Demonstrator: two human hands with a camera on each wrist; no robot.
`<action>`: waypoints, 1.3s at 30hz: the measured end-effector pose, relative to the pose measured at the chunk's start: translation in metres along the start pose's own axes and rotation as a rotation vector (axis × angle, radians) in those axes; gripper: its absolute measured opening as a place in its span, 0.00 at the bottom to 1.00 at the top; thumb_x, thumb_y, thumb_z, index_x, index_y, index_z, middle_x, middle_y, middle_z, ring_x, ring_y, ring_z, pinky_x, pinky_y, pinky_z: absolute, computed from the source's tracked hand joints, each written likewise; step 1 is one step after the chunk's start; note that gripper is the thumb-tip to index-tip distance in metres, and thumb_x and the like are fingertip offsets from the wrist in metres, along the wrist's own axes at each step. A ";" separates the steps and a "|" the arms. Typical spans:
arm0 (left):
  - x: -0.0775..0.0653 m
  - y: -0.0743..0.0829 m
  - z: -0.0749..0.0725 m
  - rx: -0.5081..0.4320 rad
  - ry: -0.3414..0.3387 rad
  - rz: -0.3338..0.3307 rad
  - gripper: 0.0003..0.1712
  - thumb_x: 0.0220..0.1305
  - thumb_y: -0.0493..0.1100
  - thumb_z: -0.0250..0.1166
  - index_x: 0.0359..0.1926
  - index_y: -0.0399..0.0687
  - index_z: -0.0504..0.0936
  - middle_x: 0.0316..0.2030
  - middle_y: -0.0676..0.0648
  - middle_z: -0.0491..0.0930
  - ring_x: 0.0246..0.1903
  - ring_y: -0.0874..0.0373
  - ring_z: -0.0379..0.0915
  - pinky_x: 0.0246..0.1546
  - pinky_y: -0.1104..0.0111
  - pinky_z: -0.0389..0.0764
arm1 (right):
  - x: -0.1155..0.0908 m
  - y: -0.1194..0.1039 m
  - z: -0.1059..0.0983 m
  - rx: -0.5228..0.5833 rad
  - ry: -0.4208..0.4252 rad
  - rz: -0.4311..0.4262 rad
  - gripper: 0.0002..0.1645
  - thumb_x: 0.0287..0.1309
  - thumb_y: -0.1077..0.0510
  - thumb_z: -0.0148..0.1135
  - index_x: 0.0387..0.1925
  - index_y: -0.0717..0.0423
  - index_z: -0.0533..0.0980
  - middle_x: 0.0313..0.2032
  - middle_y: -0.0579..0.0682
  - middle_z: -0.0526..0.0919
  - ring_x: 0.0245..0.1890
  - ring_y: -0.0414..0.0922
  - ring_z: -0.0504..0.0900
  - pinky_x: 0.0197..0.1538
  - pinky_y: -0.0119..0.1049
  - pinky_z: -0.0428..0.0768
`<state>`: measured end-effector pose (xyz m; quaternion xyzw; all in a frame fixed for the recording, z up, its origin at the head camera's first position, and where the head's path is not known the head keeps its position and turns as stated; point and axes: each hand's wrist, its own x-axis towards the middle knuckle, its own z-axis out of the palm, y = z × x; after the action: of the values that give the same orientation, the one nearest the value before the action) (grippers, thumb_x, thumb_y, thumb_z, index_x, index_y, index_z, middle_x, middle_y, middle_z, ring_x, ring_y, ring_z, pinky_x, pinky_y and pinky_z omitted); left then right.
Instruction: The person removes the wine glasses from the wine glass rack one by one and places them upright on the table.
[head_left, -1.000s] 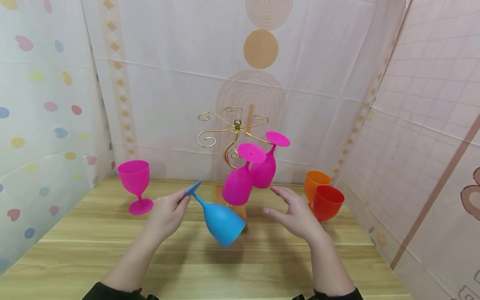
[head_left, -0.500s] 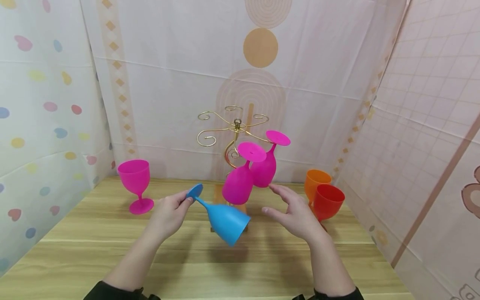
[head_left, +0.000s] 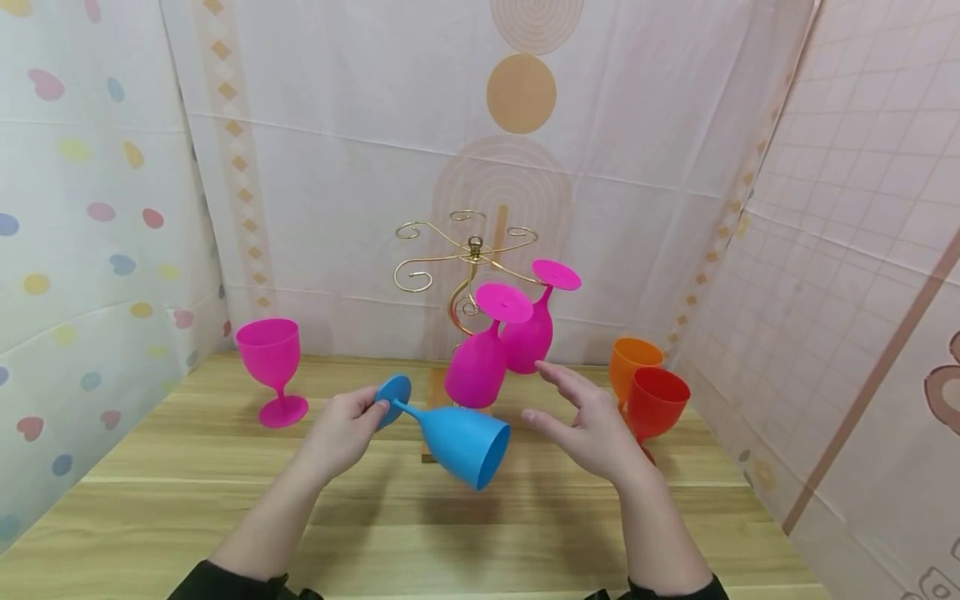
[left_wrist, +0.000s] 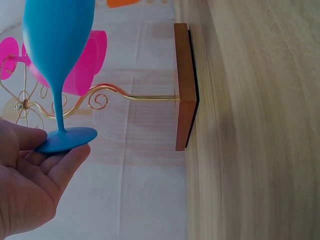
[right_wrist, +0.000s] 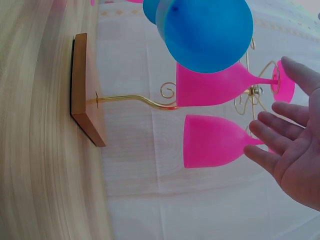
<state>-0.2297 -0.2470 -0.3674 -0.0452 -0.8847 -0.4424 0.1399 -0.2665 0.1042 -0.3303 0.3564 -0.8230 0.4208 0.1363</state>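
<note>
My left hand [head_left: 341, 437] pinches the foot of a blue plastic goblet [head_left: 461, 442] between thumb and fingers. The goblet lies nearly level above the table, its mouth turned to the right. In the left wrist view the thumb and fingers grip the foot's edge. My right hand [head_left: 585, 425] is held with fingers extended and thumb apart, near the goblet's mouth but holding nothing. Behind the goblet stands a gold wire rack [head_left: 475, 250] with curled arms. Two magenta goblets hang upside down from it, a nearer one [head_left: 476, 367] and a farther one [head_left: 528, 337].
A magenta goblet [head_left: 267, 354] stands upright at the left. An orange goblet [head_left: 626, 367] and a red goblet [head_left: 656, 404] stand at the right, beyond my right hand. The rack's wooden base [left_wrist: 185, 90] rests on the table [head_left: 450, 542]. Patterned cloth [head_left: 337, 125] hangs around the back and sides.
My left hand has turned the blue goblet from mouth-down toward level, and its mouth has swung right and now faces my right hand. My right hand has barely moved.
</note>
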 end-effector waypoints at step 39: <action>-0.006 -0.001 0.020 -0.395 -0.204 -0.129 0.15 0.77 0.34 0.54 0.53 0.26 0.80 0.42 0.36 0.85 0.43 0.45 0.85 0.44 0.55 0.86 | -0.001 -0.018 0.021 0.056 -0.225 -0.168 0.61 0.47 0.46 0.82 0.79 0.38 0.58 0.75 0.48 0.64 0.74 0.46 0.60 0.60 0.48 0.80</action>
<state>-0.2288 -0.2311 -0.3812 -0.0597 -0.7915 -0.6082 0.0095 -0.2517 0.0815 -0.3328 0.4728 -0.7882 0.3879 0.0679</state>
